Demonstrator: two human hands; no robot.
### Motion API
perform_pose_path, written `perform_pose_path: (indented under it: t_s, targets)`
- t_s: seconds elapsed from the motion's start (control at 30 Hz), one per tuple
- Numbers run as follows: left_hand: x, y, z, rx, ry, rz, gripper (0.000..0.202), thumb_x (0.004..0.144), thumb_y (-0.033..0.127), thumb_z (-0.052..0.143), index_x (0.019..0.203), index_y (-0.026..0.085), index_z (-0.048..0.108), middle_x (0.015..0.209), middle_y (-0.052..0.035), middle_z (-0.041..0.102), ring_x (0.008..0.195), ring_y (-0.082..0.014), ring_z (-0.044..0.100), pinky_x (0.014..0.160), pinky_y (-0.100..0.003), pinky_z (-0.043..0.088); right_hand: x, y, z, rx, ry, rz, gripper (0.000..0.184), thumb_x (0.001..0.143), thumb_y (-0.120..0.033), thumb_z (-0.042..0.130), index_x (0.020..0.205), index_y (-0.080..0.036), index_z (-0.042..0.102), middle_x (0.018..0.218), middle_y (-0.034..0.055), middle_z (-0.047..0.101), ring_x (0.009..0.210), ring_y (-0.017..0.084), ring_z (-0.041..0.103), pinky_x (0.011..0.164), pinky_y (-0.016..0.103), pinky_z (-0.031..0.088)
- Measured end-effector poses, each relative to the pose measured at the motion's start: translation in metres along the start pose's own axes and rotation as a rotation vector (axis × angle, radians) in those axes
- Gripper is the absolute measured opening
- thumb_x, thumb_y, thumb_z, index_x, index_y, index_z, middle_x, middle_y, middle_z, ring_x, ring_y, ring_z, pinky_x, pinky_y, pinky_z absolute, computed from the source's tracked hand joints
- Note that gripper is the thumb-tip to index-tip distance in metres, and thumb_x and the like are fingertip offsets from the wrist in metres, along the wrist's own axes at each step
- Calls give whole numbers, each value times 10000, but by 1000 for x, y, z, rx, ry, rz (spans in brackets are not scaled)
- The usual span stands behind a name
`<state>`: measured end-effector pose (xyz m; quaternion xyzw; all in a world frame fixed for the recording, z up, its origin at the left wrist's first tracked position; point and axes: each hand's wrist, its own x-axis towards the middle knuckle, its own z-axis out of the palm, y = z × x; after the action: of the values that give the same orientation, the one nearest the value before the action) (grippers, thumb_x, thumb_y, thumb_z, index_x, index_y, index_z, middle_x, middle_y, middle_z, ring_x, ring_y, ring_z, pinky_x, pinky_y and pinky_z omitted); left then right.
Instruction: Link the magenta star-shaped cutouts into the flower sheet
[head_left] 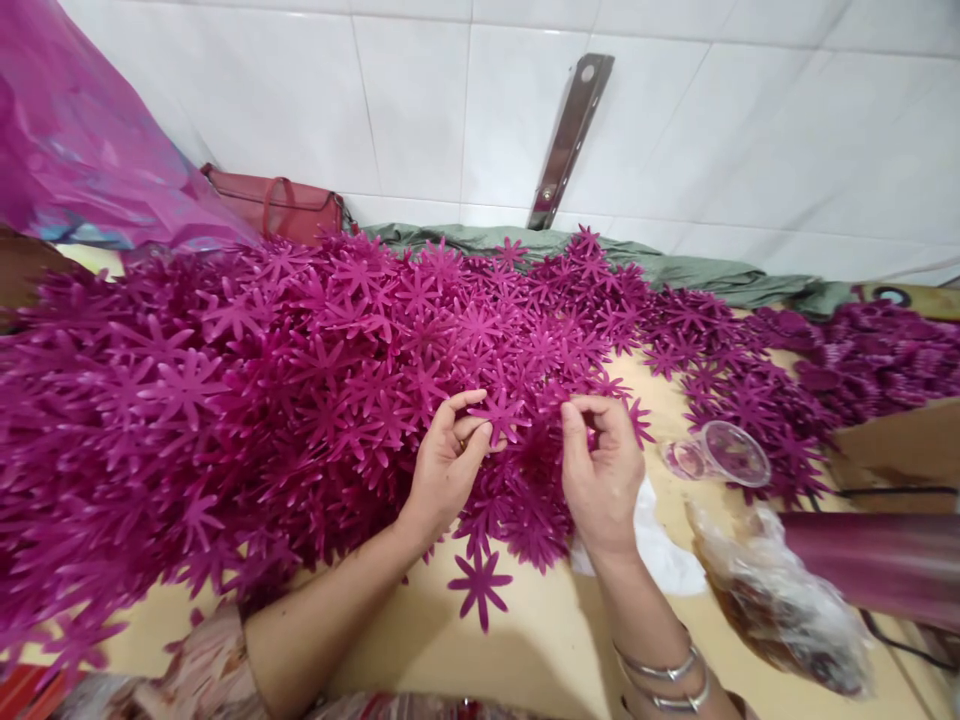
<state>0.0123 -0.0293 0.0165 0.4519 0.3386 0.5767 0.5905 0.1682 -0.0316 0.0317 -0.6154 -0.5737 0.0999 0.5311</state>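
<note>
My left hand (444,462) pinches a magenta flower-shaped piece (496,414) with several narrow petals between thumb and fingers. To its right, my right hand (602,468) is closed, thumb against the curled forefinger; whatever lies between the tips is too small to make out. Behind and to the left of both hands spreads a big heap of the same magenta flower pieces (322,370). A single loose flower piece (480,590) lies flat on the pale tabletop (525,650), below the hands.
A clear plastic cup (731,455) lies tipped over at the right, near a white tissue (667,550) and a crumpled clear plastic bag (780,590). Darker stacked pieces (892,350) sit far right. A red handbag (281,205) stands by the tiled wall, beside a pink plastic bag (112,130).
</note>
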Motion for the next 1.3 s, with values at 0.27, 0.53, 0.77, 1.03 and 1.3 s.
perform_pose_path:
  t_s: [0.27, 0.53, 0.77, 1.03, 1.3]
  targets:
    - [1, 1, 1, -73, 27, 39, 496, 935, 337, 667, 1339, 168, 433, 753, 46, 547, 721, -58, 510, 865, -224, 554, 12, 13, -8, -326, 117, -160, 310, 866, -278, 499, 1087, -174, 690, 1302, -5, 486, 1285, 38, 413, 1202, 266, 262]
    - [-3, -2, 5, -88, -85, 12, 471, 951, 265, 650, 1357, 187, 423, 1019, -39, 690, 920, -75, 634, 886, -170, 521, -2, -11, 7, -327, -17, -460, 212, 868, -380, 627, 965, -236, 750, 1268, -104, 506, 1333, 16, 316, 1203, 177, 257]
    - [-5, -1, 7, -99, -75, -26, 499, 925, 278, 687, 1349, 171, 447, 1094, -73, 700, 1017, -117, 669, 929, -214, 573, -1, -9, 9, -228, -59, -483, 148, 886, -247, 592, 885, -184, 726, 1045, -91, 578, 1126, -84, 427, 1105, 105, 331]
    - [-1, -4, 4, -119, 10, -38, 484, 863, 254, 763, 1279, 166, 529, 1034, -48, 679, 930, -97, 669, 881, -193, 584, -4, -8, 8, -244, -69, -471, 179, 901, -235, 562, 874, -132, 706, 964, -26, 561, 953, -145, 463, 902, 1, 394]
    - [4, -4, 1, -210, 32, -99, 331, 772, 293, 852, 998, 133, 671, 942, -29, 691, 835, -86, 671, 824, -187, 596, -5, -5, 10, -166, -104, -403, 200, 904, -303, 575, 1007, -197, 710, 1055, -66, 570, 1045, -162, 495, 972, -16, 413]
